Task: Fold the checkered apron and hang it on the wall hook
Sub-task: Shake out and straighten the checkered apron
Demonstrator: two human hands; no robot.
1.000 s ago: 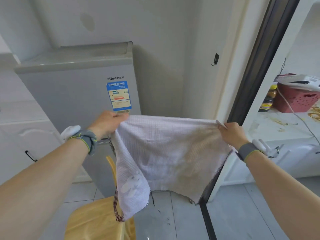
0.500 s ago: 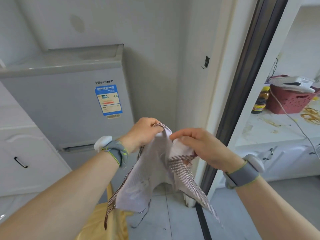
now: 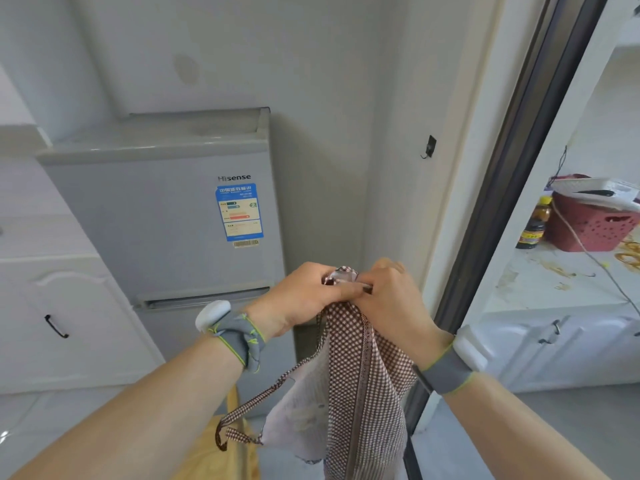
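The checkered apron [image 3: 360, 379] hangs folded in half from both my hands, its brown-and-white check side outward and a pale inner side showing at the left. A checkered strap [image 3: 263, 400] loops down to the left. My left hand [image 3: 304, 296] and my right hand [image 3: 391, 299] are pressed together at the apron's top edge, both gripping it. The small black wall hook [image 3: 429, 147] is on the white wall above and right of my hands, with nothing on it.
A grey Hisense fridge [image 3: 166, 216] stands at the left against the wall. A wooden chair [image 3: 221, 452] is below my left forearm. White cabinets [image 3: 62, 306] are far left. A dark door frame [image 3: 485, 237] runs at right; beyond it a counter holds a red basket [image 3: 592, 223] and a bottle [image 3: 535, 225].
One second ago the apron was spread wide between my hands. My hands have come together, folding it in half, and now meet at the top edge.
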